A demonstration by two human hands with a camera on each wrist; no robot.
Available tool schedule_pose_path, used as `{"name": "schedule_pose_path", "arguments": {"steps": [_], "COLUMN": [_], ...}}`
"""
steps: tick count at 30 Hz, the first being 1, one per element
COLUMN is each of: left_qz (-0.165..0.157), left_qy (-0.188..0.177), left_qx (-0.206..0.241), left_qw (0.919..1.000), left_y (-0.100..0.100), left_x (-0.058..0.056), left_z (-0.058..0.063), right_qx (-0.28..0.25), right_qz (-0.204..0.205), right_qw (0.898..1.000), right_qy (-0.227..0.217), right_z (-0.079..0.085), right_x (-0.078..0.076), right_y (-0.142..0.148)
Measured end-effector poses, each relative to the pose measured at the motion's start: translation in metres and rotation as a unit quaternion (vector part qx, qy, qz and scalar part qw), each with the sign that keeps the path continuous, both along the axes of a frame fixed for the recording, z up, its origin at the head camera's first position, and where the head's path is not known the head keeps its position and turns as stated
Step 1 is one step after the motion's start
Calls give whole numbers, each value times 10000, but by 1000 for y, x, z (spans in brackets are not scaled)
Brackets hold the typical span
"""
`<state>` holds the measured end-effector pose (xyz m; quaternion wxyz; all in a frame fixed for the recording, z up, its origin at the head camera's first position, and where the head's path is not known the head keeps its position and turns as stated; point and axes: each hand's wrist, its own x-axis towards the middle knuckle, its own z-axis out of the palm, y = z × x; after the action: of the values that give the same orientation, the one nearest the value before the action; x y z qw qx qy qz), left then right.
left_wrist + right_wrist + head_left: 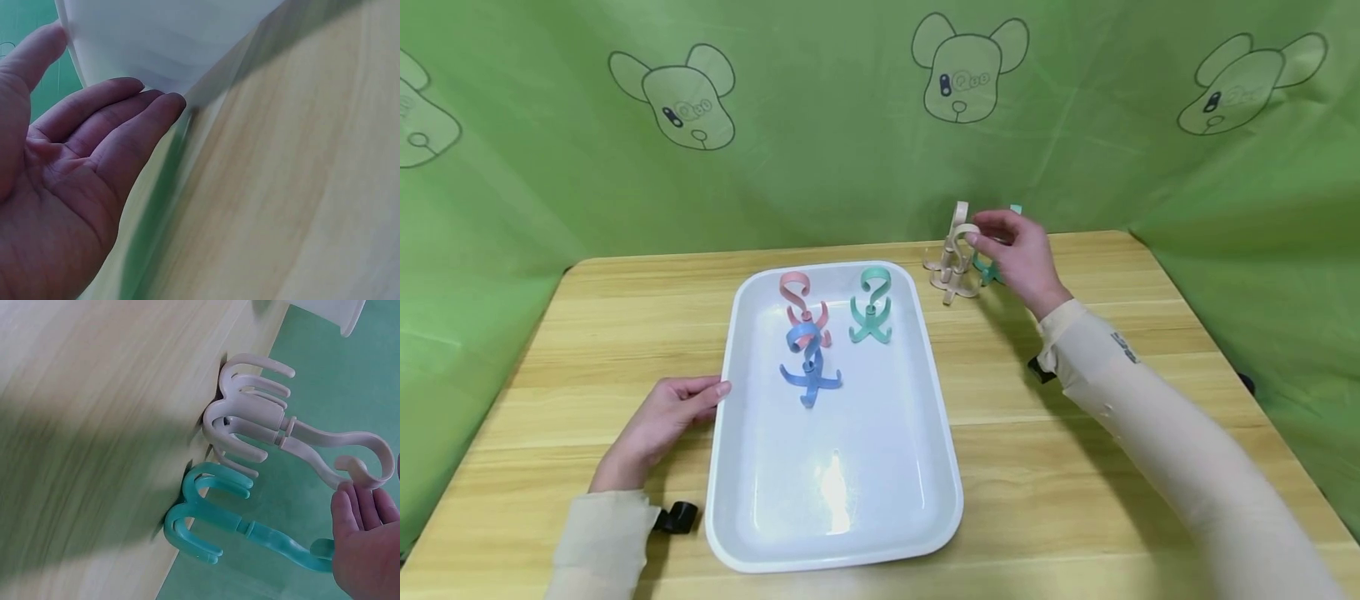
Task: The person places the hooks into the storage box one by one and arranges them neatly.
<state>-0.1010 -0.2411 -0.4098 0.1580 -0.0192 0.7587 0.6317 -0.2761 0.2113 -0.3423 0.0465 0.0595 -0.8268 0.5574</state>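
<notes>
My left hand point(670, 412) holds the left rim of a white tray point(832, 554), thumb on the rim and fingers against the outer wall point(156, 44). Inside the tray stand a pink multi-claw hook point(795, 292), a blue one point(811, 382) and a green one point(871, 321). To the right of the tray's far end, my right hand point(1018, 254) pinches the curled top of a beige multi-claw hook point(955, 282). Its claws still touch the table. Close behind it is a second beige hook point(959, 215). Another green hook point(212, 512) stands beside them, partly hidden by my right hand in the head view.
A wooden table point(1075, 483) carries everything. Green cloth point(820, 150) printed with mouse-head outlines hangs along the back and sides. The hooks by my right hand stand near the table's far edge.
</notes>
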Motion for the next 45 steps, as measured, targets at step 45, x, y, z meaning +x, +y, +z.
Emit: {"name": "schedule_pose_path", "arguments": {"steps": [45], "left_qz": [-81], "left_qy": [101], "left_qx": [128], "left_qw": [9998], "left_y": [1], "left_x": [0], "left_z": [-5], "right_qx": [-410], "right_qz": [285], "right_qw": [9987], "right_qy": [74], "right_z": [29], "right_x": [32], "right_y": [11]}}
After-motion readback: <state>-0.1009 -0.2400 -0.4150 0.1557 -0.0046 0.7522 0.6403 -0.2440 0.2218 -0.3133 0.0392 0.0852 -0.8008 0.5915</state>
